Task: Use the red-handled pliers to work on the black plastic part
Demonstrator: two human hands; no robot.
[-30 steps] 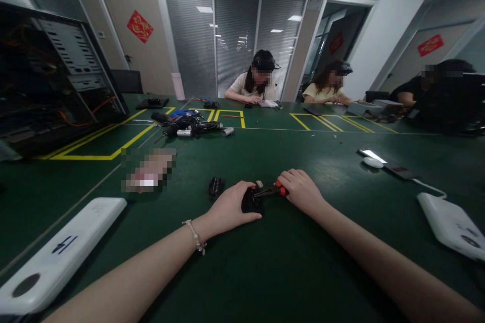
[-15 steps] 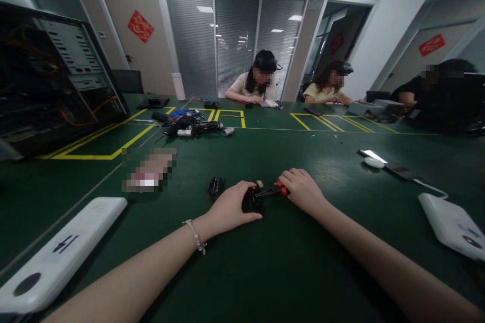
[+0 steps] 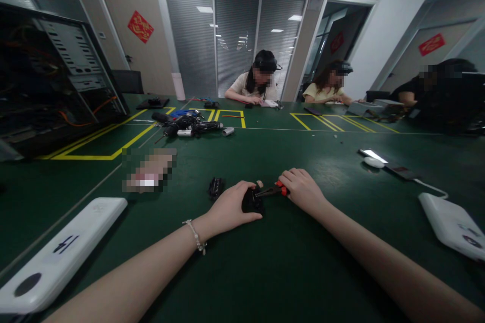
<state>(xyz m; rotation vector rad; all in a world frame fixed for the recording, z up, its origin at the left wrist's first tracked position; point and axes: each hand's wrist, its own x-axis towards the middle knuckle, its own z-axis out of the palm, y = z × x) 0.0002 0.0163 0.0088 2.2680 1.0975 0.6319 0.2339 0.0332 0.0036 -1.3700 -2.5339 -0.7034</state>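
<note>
My left hand is wrapped round a small black part that rests on the green table. My right hand is closed on the red handles of a pair of pliers, whose dark jaws point left and meet the black part. A bead bracelet sits on my left wrist. Another small black piece lies on the table just left of my left hand.
White power banks lie at the near left and right. An open computer case stands far left, with tools in a yellow-taped zone. A phone and white mouse lie at right. Three people sit across the table.
</note>
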